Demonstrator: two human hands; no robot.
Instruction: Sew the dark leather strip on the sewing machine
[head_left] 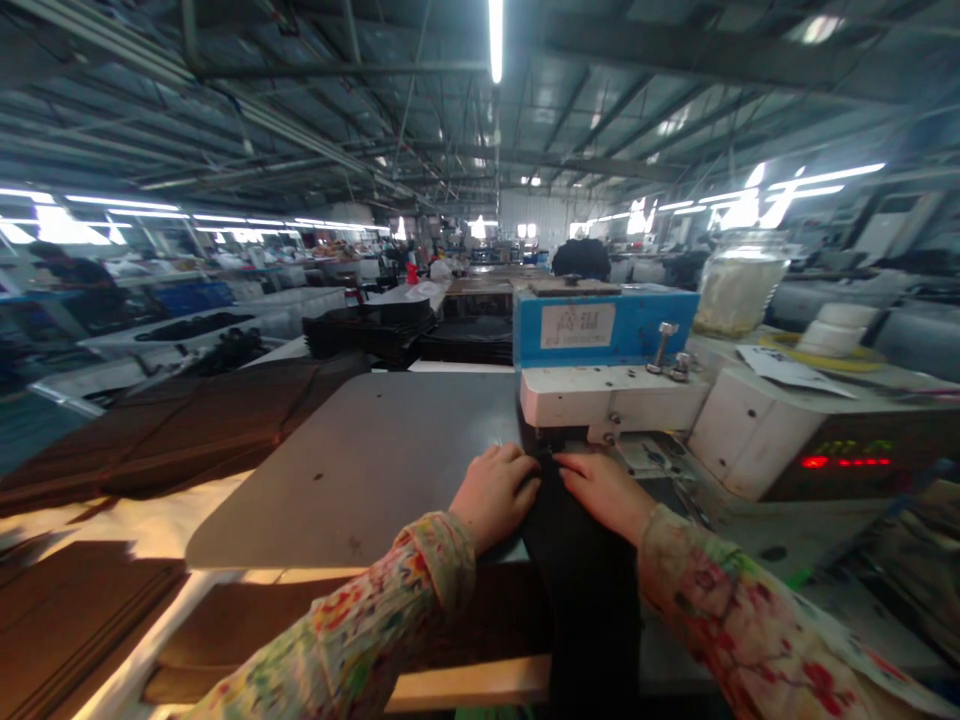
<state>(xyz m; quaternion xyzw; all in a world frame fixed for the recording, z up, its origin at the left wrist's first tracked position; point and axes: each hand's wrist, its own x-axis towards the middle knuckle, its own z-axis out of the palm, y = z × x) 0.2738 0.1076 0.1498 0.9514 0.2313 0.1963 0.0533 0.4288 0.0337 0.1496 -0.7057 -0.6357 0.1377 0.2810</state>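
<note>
A long black strip of material (589,600) runs from under the head of a blue and white machine (604,400) down over the table's front edge. My left hand (495,495) is closed on the strip's left edge, fingers curled, beside the grey metal plate (360,460). From the other side my right hand (607,492) grips the strip's right edge, its index finger reaching close under the machine head. The fingertips of both hands lie near each other there. What the machine's working point does to the strip is hidden.
Brown folded pieces (187,425) lie in a stack to the left, and black pieces (371,328) are piled behind the plate. At right stand a control box with a red display (847,460), a glass jar (741,285) and a white spool (838,330). A person (75,280) sits far left.
</note>
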